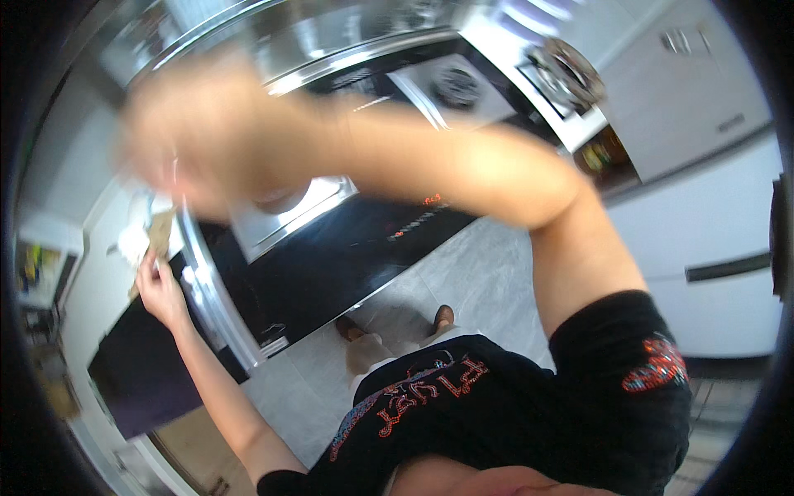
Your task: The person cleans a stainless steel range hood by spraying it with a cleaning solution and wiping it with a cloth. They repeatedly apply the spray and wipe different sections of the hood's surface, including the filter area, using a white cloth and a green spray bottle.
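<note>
My left hand [160, 288] reaches out to the far left, above the white counter. Its fingers pinch the lower end of a flat brown piece [162, 232], cloth or paper, I cannot tell which. Right behind that piece is a crumpled white thing [133, 243], possibly a rag. My right hand [192, 136] is raised close to the camera and badly blurred, so its fingers and anything in them cannot be made out. The right forearm stretches across the black glass cooktop [322, 273] and covers part of it.
A gas burner [458, 88] sits on the cooktop's far right, and red lights glow on the control panel [428, 214]. Shiny metal [298, 37] runs along the back. A round brown-rimmed object [567, 74] stands on the right counter. White cabinets [688, 235] with dark handles flank the right side.
</note>
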`<state>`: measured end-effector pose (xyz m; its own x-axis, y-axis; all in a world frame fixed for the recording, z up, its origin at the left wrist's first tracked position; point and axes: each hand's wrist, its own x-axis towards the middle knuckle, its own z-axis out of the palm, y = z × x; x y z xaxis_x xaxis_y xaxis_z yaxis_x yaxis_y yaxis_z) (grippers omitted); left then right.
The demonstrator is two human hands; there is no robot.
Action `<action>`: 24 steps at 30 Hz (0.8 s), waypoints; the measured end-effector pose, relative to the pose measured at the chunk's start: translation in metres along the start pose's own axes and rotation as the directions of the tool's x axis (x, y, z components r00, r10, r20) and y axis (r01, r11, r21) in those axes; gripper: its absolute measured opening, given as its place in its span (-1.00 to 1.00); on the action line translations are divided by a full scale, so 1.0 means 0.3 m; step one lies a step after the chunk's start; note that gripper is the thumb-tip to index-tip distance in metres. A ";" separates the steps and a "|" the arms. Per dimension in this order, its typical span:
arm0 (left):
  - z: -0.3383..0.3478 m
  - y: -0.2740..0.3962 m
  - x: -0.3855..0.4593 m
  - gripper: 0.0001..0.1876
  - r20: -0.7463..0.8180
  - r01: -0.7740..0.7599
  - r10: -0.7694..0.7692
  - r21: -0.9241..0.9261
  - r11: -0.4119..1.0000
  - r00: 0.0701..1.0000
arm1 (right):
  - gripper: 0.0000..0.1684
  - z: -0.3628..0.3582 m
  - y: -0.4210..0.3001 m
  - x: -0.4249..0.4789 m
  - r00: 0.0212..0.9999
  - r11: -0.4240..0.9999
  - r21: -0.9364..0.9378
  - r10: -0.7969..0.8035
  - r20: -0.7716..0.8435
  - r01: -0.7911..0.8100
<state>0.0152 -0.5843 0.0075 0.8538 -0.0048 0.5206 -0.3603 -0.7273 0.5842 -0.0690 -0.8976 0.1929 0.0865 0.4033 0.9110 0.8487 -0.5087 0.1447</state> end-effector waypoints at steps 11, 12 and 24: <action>0.320 0.942 -0.755 -0.85 0.454 -0.060 0.225 -0.348 0.936 0.862 | -0.72 -1.343 -0.961 -1.325 -0.398 -0.473 -0.253 0.869 -0.295 -0.844; 0.351 1.036 -0.792 -0.85 0.474 -0.076 0.266 -0.381 0.921 0.840 | -0.72 -1.442 -1.007 -1.433 -0.453 -0.533 -0.156 0.814 -0.363 -0.832; 0.832 1.863 -1.132 -0.87 0.555 -0.270 0.679 -0.644 0.716 0.481 | -0.73 -2.199 -0.853 -1.989 -0.595 -0.509 0.338 0.515 -0.617 -0.791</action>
<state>-0.3822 -1.1606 0.0018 0.3741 -0.8769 0.3018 -0.7302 -0.0779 0.6788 -0.6820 -1.5099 -0.1327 0.0633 -0.9713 -0.2291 -0.3238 0.1972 -0.9253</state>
